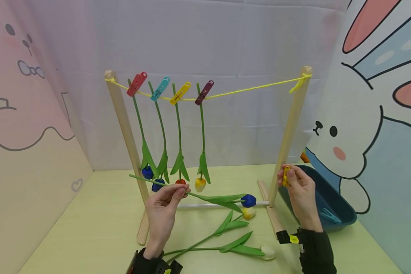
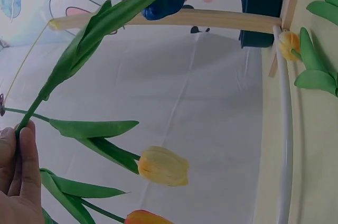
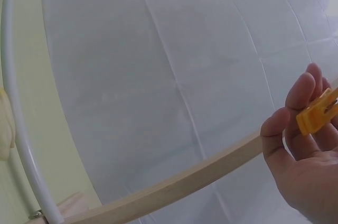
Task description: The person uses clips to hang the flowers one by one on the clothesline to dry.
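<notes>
Between thumb and fingers, my left hand [image 1: 163,213] pinches the green stem of a blue tulip [image 1: 248,200], which lies slanted across the front of the rack with its bloom to the right. My right hand [image 1: 300,194] holds a yellow clothespin [image 1: 285,176] beside the right wooden post [image 1: 291,125]; the clothespin also shows in the right wrist view [image 3: 317,115]. On the yellow string [image 1: 250,88], red [image 1: 137,84], light blue [image 1: 160,89], yellow [image 1: 180,93] and dark purple [image 1: 204,93] clothespins each hold a tulip hanging bloom down.
On the table [image 1: 72,224] lie a white tulip [image 1: 268,252] and a pale yellow tulip [image 1: 249,213]. A dark blue basin [image 1: 346,219] stands at the right behind my right hand, with a light blue clothespin [image 1: 330,215] inside. A white bar [image 1: 205,206] joins the posts low down.
</notes>
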`<state>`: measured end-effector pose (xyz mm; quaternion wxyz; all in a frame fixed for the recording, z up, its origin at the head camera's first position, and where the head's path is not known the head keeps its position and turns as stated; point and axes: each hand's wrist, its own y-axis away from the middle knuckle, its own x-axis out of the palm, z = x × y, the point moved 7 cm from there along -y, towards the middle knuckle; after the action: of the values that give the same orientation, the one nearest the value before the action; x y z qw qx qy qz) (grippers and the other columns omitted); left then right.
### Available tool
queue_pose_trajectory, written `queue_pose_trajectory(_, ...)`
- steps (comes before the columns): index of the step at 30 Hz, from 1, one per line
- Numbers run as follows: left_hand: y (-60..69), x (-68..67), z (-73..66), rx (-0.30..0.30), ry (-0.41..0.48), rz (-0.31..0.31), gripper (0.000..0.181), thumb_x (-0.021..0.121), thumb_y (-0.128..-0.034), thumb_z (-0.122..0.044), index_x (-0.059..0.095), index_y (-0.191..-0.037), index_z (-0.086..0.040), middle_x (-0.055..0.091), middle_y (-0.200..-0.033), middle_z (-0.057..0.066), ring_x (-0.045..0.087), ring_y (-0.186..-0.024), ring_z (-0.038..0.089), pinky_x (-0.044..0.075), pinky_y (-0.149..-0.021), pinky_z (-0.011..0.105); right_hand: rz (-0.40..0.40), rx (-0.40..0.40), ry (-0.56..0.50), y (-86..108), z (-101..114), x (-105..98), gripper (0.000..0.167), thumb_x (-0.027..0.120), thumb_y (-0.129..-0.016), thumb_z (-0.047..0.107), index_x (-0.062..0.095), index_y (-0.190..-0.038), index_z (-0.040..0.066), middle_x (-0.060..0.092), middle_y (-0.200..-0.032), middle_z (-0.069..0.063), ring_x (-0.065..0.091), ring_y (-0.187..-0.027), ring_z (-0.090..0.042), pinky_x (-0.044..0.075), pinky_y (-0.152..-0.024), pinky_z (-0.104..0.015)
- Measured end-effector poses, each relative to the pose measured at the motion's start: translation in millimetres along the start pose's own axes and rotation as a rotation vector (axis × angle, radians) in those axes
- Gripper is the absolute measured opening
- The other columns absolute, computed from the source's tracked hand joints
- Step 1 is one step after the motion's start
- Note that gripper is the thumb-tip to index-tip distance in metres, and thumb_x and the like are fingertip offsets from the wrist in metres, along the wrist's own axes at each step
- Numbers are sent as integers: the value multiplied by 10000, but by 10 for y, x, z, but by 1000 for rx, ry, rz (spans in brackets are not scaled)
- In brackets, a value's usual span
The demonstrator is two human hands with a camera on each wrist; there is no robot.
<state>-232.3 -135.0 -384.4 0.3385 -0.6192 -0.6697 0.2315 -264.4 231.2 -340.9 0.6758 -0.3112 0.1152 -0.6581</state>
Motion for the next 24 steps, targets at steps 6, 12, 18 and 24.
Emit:
queue_pose_trajectory(6, 90, -46, 188, -2, 18, 0, 297, 584, -940, 131, 356, -1129, 116, 740, -1079, 247, 737, -932, 306, 598, -812, 383, -12, -14, -5, -1, 10, -6, 311, 437, -1062, 85, 544, -1188, -178, 708, -964, -29, 620, -814, -139, 534, -738, -185)
queue_pose_trajectory(12, -92, 238, -497, -62, -17, -65, 338, 572, -972, 83, 234, -975, 85, 789, -1001, -50, 749, -869, 120, 592, -790, 249, -54, -16, -28, -3, 7, -23, 328, 456, -1048, 86, 562, -1223, -170, 756, -1027, -32, 704, -968, -124, 567, -872, -186)
queue_pose_trajectory(18, -115, 228, -586, -99, -74, -125, 311, 572, -956, 117, 442, -1166, -72, 785, -956, -101, 732, -817, 44, 581, -761, 198, -97, -5, -7, -9, 11, -35, 363, 455, -1049, 106, 556, -1269, -164, 734, -1107, -14, 693, -1069, -108, 514, -992, -181)
queue_pose_trajectory(24, -151, 230, -549, -120, -109, -130, 122, 603, -962, 60, 563, -1077, 67, 785, -943, -118, 725, -840, 42, 576, -781, 195, -131, 45, 69, -22, 8, -31, 347, 443, -1058, 116, 543, -1266, -143, 727, -1086, 45, 604, -1166, -126, 420, -1051, -208)
